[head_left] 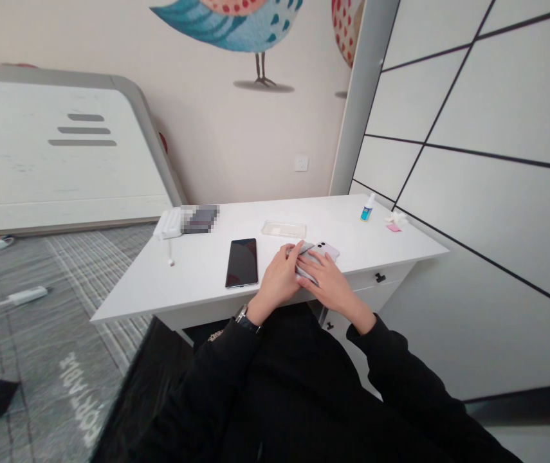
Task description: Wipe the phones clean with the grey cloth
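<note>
My left hand [280, 274] and my right hand [329, 280] meet above the near edge of the white desk. Between them is a grey cloth [306, 246], partly covered by my fingers. Under the cloth lies a pale phone [329, 249], back side up, its camera end sticking out on the right. My left fingers close around the left end of phone and cloth. The right fingers press the cloth against the phone's back. A black-screened tablet or large phone [242, 263] lies just left of my hands, and a clear phone case [284, 229] lies beyond them.
On the desk [197, 283], a white box-like object [168, 224], a blurred dark item [200, 219] and a short white cable [171, 260] sit at left. A small spray bottle [367, 208] and a pink scrap [393, 227] lie far right. A panelled cabinet [487, 212] borders the right side.
</note>
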Demonstrator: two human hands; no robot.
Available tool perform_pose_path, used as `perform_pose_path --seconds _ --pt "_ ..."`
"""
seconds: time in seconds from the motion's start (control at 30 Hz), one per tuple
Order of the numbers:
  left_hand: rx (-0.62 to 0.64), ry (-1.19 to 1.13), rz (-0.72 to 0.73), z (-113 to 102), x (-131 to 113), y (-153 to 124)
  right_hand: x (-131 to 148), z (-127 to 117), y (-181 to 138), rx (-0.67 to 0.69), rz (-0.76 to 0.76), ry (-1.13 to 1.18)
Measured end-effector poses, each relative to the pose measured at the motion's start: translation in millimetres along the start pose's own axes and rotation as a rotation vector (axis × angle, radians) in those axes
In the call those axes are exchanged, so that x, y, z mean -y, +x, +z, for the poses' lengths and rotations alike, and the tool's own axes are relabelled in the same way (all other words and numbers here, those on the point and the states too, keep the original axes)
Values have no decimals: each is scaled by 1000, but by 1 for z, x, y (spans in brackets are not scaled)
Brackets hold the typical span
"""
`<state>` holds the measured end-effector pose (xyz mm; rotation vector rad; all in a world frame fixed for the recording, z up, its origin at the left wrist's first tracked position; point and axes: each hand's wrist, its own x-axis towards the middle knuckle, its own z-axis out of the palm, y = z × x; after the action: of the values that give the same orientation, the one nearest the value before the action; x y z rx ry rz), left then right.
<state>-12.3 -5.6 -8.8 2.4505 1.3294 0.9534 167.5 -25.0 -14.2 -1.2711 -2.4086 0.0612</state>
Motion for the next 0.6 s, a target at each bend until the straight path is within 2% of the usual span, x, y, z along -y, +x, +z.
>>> perform_pose_path --seconds 0.13,0.27,0.43,0.6 --pt "-2 10 1 0 -1 0 -6 -5 -23 1 16 0" --pt "-2 30 0 -1 -4 1 -26 -10 -34 -53 101 -46" --pt "5 57 -1 -2 -6 1 -52 -14 -20 -132 224 -119" --pt "5 63 -4 -2 -5 2 -51 -7 3 -135 245 -135"
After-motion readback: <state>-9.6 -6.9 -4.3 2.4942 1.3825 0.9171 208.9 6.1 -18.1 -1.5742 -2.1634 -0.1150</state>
